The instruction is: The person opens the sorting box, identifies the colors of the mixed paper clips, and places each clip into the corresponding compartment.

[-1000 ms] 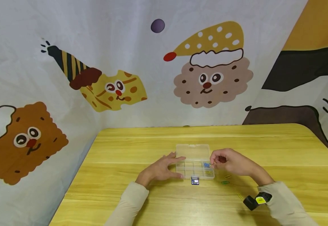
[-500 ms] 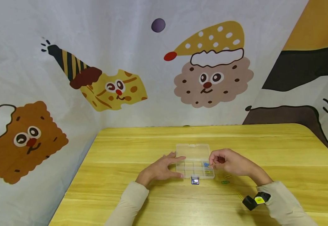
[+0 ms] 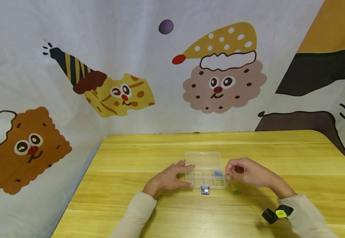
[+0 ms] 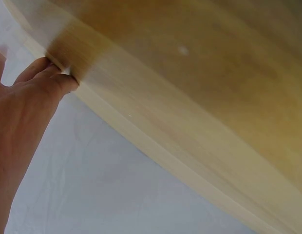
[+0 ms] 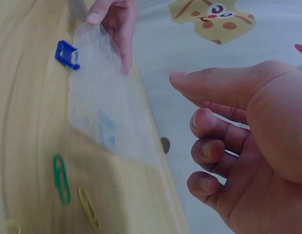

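A clear plastic compartment box (image 3: 199,182) lies on the table with its lid (image 3: 203,160) raised. Blue pieces (image 3: 218,173) fill its rear right compartment; several yellow paper clips (image 3: 218,182) lie in the front right one. My left hand (image 3: 169,177) rests spread at the box's left end, thumb by the front edge, forefinger across the hinge side. Just right of the box hovers my right hand (image 3: 247,172). Its fingers are loosely bent, with nothing between thumb and fingertips in the right wrist view. Beneath it lie a green paper clip (image 5: 62,179) and a yellow paper clip (image 5: 88,208).
A blue latch (image 3: 205,190) sticks out from the box's front. Another yellow paper clip (image 3: 253,208) lies near the right wrist, where a black camera (image 3: 270,216) is strapped. Behind the wooden table (image 3: 148,152) hangs a cartoon-printed cloth (image 3: 136,39).
My right hand has let go of a yellow paper clip, now with others in the front right compartment, and moved right, away from the box. The left hand stays put.
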A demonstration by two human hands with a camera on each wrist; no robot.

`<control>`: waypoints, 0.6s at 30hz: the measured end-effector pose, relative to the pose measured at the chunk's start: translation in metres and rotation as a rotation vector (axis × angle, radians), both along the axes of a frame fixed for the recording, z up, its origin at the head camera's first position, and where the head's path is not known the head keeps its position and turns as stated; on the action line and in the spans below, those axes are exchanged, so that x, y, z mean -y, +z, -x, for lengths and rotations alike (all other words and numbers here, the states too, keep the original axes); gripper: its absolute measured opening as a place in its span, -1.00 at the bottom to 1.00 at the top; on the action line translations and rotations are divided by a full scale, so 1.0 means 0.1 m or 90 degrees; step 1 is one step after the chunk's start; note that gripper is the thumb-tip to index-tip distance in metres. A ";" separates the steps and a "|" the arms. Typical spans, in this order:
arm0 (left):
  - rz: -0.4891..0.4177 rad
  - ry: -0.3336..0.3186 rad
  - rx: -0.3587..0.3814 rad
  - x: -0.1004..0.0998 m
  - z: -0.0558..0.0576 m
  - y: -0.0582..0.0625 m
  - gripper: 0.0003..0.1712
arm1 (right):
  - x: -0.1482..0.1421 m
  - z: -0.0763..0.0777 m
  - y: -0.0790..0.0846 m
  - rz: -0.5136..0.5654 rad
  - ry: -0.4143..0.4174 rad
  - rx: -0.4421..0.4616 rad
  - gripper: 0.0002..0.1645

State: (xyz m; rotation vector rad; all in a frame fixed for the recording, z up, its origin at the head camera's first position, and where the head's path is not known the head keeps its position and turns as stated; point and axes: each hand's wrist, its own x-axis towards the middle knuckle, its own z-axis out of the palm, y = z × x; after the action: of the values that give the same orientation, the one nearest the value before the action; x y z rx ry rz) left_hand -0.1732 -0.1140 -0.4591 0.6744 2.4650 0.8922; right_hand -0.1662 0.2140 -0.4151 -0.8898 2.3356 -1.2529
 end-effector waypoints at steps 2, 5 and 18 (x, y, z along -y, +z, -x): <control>-0.003 0.001 0.001 0.00 0.00 0.00 -0.16 | -0.07 -0.02 -0.03 0.005 0.004 -0.002 -0.96; -0.003 0.003 0.005 0.00 0.00 0.00 -0.16 | -0.17 -0.06 -0.07 0.009 0.005 0.007 -0.94; -0.004 0.001 0.009 -0.01 -0.01 0.00 -0.16 | -0.60 -0.24 -0.25 0.032 0.042 0.057 -0.95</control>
State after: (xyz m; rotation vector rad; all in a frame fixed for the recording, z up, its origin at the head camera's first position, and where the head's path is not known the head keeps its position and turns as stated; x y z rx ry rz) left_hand -0.1724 -0.1130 -0.4587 0.6660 2.4524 0.9028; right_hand -0.1424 0.2745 -0.4402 -0.8991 2.1976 -1.3018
